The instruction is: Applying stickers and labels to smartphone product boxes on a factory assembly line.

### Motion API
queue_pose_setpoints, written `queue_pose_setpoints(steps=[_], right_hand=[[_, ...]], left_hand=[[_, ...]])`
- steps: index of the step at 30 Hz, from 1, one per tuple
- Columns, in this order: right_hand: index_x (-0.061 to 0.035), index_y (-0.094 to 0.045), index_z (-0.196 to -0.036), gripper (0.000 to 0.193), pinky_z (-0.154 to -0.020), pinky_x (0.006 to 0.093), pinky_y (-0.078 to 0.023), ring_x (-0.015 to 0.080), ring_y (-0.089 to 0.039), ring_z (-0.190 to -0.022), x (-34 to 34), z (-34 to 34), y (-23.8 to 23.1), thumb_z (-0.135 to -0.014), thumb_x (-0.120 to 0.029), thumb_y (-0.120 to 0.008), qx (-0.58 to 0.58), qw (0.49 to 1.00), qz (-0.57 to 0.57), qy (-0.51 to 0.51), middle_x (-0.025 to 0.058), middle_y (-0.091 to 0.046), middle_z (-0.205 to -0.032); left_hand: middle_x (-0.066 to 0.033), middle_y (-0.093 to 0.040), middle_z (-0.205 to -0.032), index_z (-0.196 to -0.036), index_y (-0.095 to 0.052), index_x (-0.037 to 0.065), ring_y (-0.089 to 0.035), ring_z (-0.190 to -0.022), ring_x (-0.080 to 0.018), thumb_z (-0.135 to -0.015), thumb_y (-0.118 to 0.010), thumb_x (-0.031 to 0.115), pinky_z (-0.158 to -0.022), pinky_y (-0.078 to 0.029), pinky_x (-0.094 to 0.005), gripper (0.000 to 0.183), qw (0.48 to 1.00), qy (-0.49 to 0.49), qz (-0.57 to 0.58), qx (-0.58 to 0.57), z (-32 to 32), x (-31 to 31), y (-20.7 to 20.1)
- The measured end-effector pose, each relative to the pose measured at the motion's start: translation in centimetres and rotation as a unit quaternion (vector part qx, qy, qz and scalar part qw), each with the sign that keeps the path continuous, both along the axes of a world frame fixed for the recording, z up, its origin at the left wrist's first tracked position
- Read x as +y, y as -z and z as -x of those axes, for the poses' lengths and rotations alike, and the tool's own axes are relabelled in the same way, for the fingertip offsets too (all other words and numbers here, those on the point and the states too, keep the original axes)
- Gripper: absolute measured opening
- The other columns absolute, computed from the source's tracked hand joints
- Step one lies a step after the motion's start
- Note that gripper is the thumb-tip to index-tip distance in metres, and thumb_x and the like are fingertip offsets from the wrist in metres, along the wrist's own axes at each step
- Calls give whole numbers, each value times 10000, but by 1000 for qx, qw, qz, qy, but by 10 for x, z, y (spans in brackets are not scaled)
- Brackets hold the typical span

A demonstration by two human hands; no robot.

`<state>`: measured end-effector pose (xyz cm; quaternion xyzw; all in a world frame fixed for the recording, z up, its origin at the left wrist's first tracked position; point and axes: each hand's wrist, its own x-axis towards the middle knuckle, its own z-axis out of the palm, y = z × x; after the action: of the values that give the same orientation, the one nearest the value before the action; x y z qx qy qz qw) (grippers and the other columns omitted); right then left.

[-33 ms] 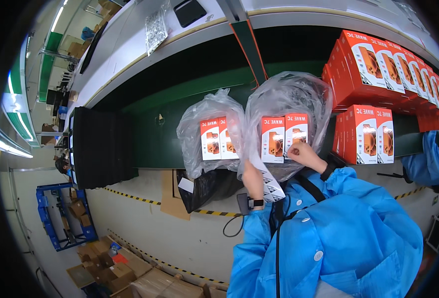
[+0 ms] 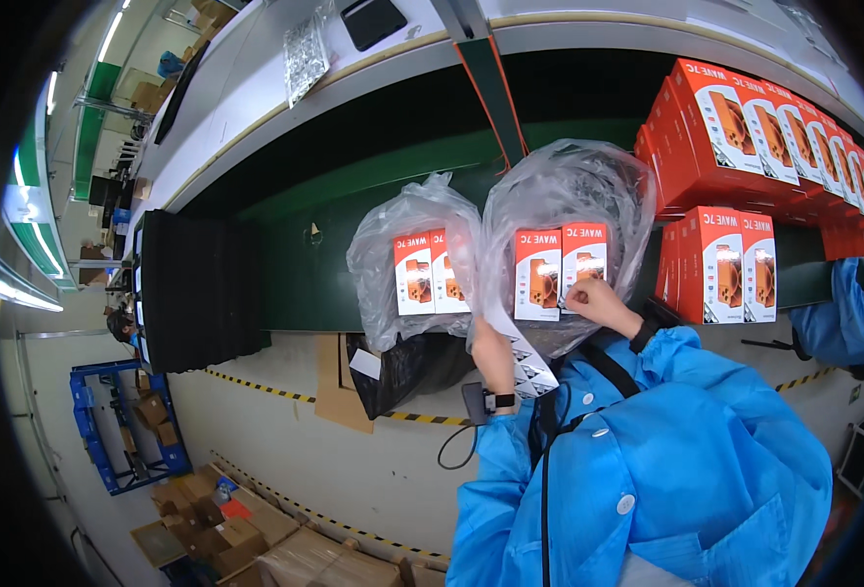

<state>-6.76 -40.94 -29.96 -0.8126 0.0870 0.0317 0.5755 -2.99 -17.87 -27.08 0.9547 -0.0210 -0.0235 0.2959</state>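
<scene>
My left hand is closed on a white sheet of stickers with rows of dark triangles, just below an open clear plastic bag. Two red-and-white boxes stand in that bag, a left box and a right box. The fingers of my right hand are pinched together against the lower left corner of the right box; what they may hold is hidden. Beside it on the left, a second clear bag holds two similar boxes.
Stacked red boxes fill the back right of the green bench, with a smaller group in front. A black bin-like block stands at the left end. Another person's blue sleeve shows at far right.
My left hand and the sticker sheet have shifted very slightly left and down. My right hand stays at the same corner of the box.
</scene>
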Motion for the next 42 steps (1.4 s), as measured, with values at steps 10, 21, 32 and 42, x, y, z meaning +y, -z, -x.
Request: queue_pose_setpoints(steps=[10,21,32,42], right_hand=[[14,-650,-752,135,-572,322,-485,217,-633,-604,-1,-8,28,-762,-121,-643,54,994,82,-45,139,-642,-676],[-7,-648,-737,120,-587,369,-487,276,-626,-630,-3,-6,26,-735,-126,-632,39,989,126,-68,142,-630,-685],[-12,-644,-722,106,-585,376,-484,292,-618,-628,-1,-4,36,-726,-117,-624,25,988,138,-66,141,-621,-678],[-14,-544,-804,268,-614,327,-470,217,-589,-689,-4,-6,17,-756,-232,-693,16,986,152,-64,130,-584,-772]], left_hand=[[-302,-562,-809,-1006,-502,-42,-554,-769,-477,-856,-483,-10,-627,-433,-488,155,997,-27,67,-39,-8,18,1],[-283,-568,-792,-993,-514,-43,-565,-744,-464,-851,-493,-6,-625,-446,-459,148,995,-36,82,-39,-6,16,-1],[-278,-559,-758,-967,-504,-51,-567,-713,-456,-846,-503,-4,-587,-436,-445,130,992,-31,102,-67,-6,13,1],[-220,-593,-802,-988,-503,-53,-609,-715,-354,-884,-528,46,-622,-459,-366,146,982,-34,165,-88,-5,1,-26]])
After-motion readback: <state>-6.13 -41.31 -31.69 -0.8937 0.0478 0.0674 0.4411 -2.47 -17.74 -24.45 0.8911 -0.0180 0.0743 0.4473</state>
